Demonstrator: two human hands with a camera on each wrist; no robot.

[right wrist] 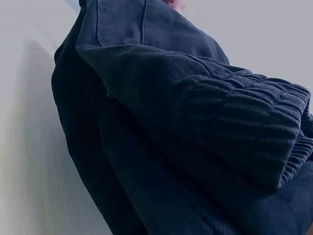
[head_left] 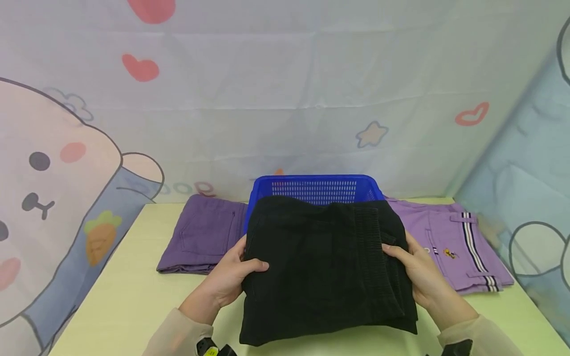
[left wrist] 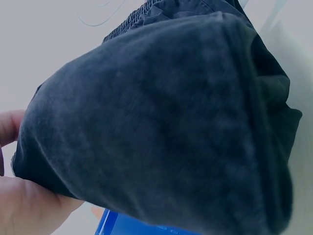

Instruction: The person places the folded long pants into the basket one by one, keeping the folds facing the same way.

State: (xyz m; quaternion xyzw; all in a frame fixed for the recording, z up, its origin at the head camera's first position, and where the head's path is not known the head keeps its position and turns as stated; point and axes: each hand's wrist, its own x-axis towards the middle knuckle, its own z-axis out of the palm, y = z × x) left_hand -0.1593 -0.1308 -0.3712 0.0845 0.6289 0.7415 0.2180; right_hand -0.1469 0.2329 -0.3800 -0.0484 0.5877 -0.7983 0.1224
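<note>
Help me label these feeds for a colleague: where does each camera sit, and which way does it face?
Head: on the head, facing forward and down at the black garment, gripped by left hand and right hand; both sleeves show.
Left wrist: on that wrist, facing the garment close up; part of a hand shows at the left edge.
Right wrist: on that wrist, facing the garment's ribbed band; only slivers of skin show.
Shared: head and left wrist both show the garment and blue basket.

On the table (head_left: 116,296), a purple garment (head_left: 205,232) is lying at ten o'clock, a lilac garment (head_left: 447,230) at two, a curtain (head_left: 267,99) hanging beyond twelve.
</note>
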